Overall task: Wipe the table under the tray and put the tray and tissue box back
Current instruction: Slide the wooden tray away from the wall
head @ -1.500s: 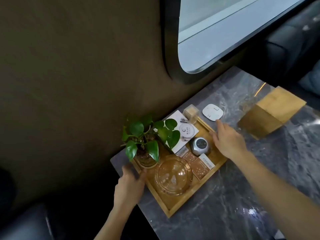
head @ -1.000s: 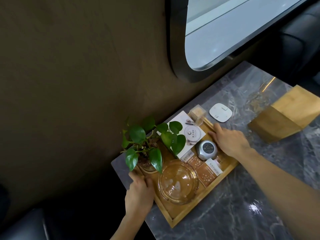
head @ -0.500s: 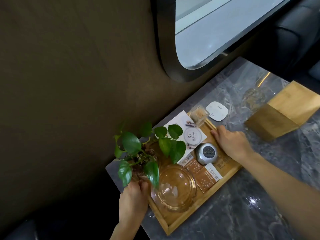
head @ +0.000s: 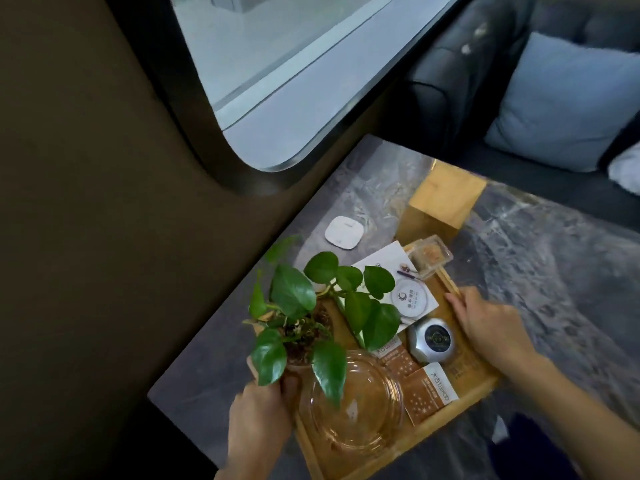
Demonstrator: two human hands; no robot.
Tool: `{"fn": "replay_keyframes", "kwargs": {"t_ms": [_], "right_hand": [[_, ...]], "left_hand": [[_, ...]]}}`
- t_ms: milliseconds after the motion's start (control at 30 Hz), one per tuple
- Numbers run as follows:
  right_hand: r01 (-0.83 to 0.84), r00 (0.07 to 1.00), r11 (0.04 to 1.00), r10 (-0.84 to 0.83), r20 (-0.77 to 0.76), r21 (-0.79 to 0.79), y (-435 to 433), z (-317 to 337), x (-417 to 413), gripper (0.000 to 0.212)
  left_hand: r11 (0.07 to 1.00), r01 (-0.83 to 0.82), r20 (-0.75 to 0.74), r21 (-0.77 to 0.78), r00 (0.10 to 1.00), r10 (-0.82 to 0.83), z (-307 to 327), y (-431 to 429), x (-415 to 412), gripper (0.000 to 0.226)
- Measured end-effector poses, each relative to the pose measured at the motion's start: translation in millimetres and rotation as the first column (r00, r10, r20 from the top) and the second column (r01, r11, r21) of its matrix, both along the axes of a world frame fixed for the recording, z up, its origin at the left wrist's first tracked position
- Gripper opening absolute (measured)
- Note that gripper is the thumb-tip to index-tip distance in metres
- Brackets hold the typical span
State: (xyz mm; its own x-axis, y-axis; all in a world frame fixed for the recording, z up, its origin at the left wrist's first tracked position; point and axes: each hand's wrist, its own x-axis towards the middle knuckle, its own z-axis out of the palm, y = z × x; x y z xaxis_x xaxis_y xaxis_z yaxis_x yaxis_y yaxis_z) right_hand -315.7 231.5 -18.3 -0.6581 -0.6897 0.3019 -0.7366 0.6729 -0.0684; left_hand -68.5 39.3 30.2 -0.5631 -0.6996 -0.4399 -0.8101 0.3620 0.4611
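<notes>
Wooden tray (head: 460, 408): on the marble table (head: 561, 271), at 6 o'clock in view, loaded with plant (head: 311, 313), glass dish (head: 353, 407), silver puck (head: 433, 339), cards. Left hand (head: 259, 424): closed on the tray's 9 o'clock edge under the leaves. Right hand (head: 491, 323): clasping the 3 o'clock rim. Tissue box (head: 440, 202): at 12 o'clock, just beyond the tray. Step, judged: carrying the tray aside. Next move calls for a level lift; the plant looks top-heavy.
</notes>
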Motion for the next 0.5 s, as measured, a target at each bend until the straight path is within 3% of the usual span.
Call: {"fn": "replay_keyframes", "kwargs": {"t_ms": [167, 267, 500], "right_hand": [[0.167, 0.986, 0.985, -0.168, 0.021, 0.045, 53.2, 5.8, -5.6, 0.061], [0.254, 0.962, 0.958, -0.265, 0.067, 0.133, 85.0, 9.7, -7.5, 0.039], [0.459, 0.852, 0.861, -0.496, 0.164, 0.219, 121.8, 9.5, -36.2, 0.023]], "left_hand": [[0.979, 0.194, -0.010, -0.062, 0.981, -0.195, -6.4, 19.5, -32.0, 0.044], [0.960, 0.269, -0.026, -0.076, 0.962, -0.271, -8.0, 34.0, -54.8, 0.038], [0.922, 0.383, -0.036, -0.050, 0.922, -0.385, -16.3, 52.9, -121.0, 0.042]]}}
